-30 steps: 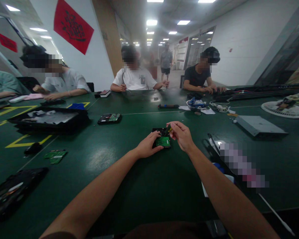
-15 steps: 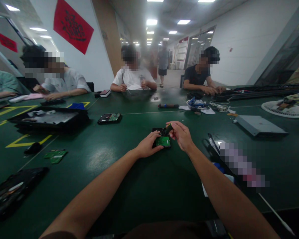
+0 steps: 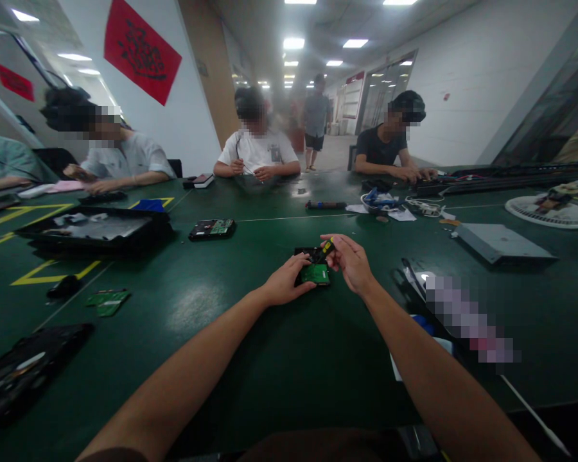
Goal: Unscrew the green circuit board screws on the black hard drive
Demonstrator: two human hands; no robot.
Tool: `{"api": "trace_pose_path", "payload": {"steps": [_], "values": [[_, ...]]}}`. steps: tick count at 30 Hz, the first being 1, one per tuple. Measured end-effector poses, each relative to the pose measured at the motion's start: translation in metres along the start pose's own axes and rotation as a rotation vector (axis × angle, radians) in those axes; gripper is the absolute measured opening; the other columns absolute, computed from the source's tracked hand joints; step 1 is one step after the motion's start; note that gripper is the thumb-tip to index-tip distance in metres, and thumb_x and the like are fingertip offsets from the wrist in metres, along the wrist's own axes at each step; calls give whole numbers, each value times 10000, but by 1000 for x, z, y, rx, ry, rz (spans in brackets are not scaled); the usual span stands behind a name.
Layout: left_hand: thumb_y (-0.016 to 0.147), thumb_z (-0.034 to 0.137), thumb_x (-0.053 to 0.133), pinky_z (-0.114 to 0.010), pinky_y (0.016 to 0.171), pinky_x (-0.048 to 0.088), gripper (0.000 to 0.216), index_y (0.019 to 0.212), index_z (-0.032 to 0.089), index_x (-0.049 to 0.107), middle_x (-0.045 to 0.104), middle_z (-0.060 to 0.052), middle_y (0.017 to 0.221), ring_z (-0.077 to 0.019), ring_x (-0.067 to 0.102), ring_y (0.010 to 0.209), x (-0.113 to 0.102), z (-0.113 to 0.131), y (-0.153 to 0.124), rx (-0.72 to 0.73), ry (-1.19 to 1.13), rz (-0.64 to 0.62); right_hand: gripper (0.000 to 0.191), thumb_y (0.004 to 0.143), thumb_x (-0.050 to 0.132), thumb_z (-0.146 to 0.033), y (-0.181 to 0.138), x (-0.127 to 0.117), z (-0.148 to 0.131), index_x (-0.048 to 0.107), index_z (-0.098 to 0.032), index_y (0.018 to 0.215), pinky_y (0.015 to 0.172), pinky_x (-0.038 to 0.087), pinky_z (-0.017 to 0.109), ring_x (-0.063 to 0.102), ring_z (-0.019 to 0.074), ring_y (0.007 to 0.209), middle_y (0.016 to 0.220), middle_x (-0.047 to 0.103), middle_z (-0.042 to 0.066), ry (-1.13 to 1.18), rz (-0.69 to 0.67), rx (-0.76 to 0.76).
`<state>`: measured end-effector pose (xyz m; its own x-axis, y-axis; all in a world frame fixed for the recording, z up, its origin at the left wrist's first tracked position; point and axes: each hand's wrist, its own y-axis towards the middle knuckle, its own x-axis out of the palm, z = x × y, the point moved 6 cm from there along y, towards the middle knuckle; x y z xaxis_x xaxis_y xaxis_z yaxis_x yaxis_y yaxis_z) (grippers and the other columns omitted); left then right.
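A small black hard drive with a green circuit board on top lies on the green table in front of me. My left hand grips its left side, fingers curled over the edge. My right hand is closed round a small screwdriver with a yellow and black handle. The screwdriver slants down to the drive's far right corner.
A second hard drive lies further left, beside a black tray. Loose green boards and a dark casing sit at the near left. A grey flat box and tools lie at the right. Three people work across the table.
My hands and the drive have stayed in place; the screwdriver handle has turned slightly in my right fingers. The person opposite has pulled an outstretched arm back in.
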<state>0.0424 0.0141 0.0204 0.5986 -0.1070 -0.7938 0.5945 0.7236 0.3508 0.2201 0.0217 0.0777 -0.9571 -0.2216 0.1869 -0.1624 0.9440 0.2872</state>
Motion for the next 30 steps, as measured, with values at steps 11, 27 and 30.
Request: {"api": "trace_pose_path", "payload": {"steps": [11, 27, 30], "values": [[918, 517, 686, -552, 1259, 345, 660, 1461, 214, 465, 497, -162, 1549, -328, 393, 1516, 0, 1, 0, 18, 23, -8, 331, 923, 661, -559, -1, 6, 0, 614, -238, 990, 447, 415, 225, 637, 109, 570, 1017, 742, 32, 103, -15, -3], [913, 511, 693, -573, 1243, 365, 666, 1469, 228, 461, 472, -159, 1573, -342, 394, 1514, 0, 1, 0, 0, 13, -11, 362, 898, 689, -582, -1, 5, -1, 637, -240, 1005, 470, 442, 227, 621, 107, 599, 1015, 738, 35, 54, -1, -18], [918, 521, 682, -570, 1256, 345, 645, 1452, 222, 478, 462, -160, 1582, -340, 381, 1524, 0, 0, 0, 4, 14, -2, 385, 917, 657, -589, 0, 2, -1, 699, -238, 1067, 445, 397, 222, 568, 97, 575, 959, 725, 37, 19, 4, -12]]}}
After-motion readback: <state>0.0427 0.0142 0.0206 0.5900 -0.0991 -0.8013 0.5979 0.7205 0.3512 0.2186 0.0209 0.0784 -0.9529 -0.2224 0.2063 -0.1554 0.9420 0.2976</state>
